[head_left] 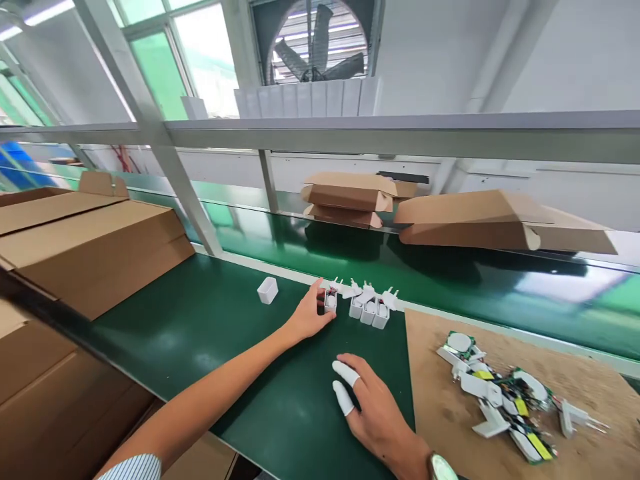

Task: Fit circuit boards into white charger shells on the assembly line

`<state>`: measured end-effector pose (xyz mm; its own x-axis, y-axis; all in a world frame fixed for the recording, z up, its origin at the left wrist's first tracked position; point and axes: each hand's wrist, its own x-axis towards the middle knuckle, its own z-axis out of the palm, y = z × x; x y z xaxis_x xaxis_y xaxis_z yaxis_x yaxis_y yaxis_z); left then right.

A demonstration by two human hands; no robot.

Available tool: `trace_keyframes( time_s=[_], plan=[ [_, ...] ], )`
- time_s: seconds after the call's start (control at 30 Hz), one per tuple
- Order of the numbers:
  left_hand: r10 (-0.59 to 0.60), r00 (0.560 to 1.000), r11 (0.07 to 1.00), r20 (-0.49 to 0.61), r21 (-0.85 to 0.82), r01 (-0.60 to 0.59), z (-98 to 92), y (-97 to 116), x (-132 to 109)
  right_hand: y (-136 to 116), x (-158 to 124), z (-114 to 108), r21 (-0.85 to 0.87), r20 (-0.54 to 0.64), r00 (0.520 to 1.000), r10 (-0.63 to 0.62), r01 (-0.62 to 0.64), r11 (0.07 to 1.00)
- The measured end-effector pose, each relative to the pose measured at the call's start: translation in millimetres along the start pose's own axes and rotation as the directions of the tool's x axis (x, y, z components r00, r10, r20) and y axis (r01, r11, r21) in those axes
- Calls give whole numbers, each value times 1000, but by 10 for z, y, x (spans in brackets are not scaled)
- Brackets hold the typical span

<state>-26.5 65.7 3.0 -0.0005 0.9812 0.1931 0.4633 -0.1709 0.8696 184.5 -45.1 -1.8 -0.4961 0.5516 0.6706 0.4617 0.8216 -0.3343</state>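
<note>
My left hand (309,315) reaches out over the green work surface (240,333), its thumb and fingers closed round a small white plug housing (331,301) with pale prongs and parts at its top. Just right of it, several similar white plug housings (369,312) stand side by side in a row, their plug parts sticking up. My right hand (377,407) hovers nearer to me, fingers apart and nothing in them. Two of its fingers wear white finger cots (345,373). Left of my left hand, a plain white housing (268,291) sits by itself.
A brown board (430,400) at the right bears a pile of green circuit boards (525,400) with white plug parts and wires. Cardboard boxes (100,247) stand at the left. Behind a metal frame (400,137), flat cartons (465,217) lie on a green belt (280,240).
</note>
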Motion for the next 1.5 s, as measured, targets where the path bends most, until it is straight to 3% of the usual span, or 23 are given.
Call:
trace_keyframes(
  time_s=[0.17, 0.47, 0.63, 0.8, 0.93, 1.03, 1.1, 1.17, 1.23, 1.33, 1.43, 1.5],
  plan=[
    [25, 999, 1000, 23, -8, -25, 168, 37, 153, -3, -20, -38, 15, 60, 997, 41, -42, 999],
    [87, 995, 996, -46, 14, -86, 262, 123, 390, 30, -45, 0, 6, 147, 988, 56, -58, 998],
    [81, 994, 996, -67, -21, -82, 342, 235, 517, 38, -38, 12, 2, 124, 991, 59, -59, 998],
    [92, 996, 992, -15, -88, -93, 382, 244, 494, 62, -17, -1, -11, 102, 994, 43, -42, 999],
    [94, 995, 987, 15, -129, -91, 218, 185, 400, 182, 27, -106, -88, -86, 985, 151, -158, 984],
    [87, 995, 987, 39, -139, -81, 34, 124, 304, 369, 60, -199, -62, -264, 875, 405, -434, 899],
    [80, 995, 988, 52, -138, -73, -26, 87, 237, 515, 79, -210, 53, -239, 775, 585, -592, 805],
    [78, 994, 987, 76, -144, -67, -6, 68, 168, 636, 98, -185, 199, -101, 716, 691, -666, 719],
    [86, 988, 986, 127, -150, -67, 52, 84, 97, 707, 117, -177, 291, 15, 708, 706, -679, 674],
    [109, 976, 993, 187, -61, -99, 19, 180, 13, 718, 135, -348, 263, 21, 727, 686, -666, 698],
    [125, 986, 960, 114, 237, -149, -327, 266, 20, 693, 126, -801, -17, -41, 763, 645, -646, 763],
    [156, 988, 876, 12, 461, -144, -678, 229, 84, 713, 98, -1175, -262, -49, 741, 670, -657, 707]
  ],
)
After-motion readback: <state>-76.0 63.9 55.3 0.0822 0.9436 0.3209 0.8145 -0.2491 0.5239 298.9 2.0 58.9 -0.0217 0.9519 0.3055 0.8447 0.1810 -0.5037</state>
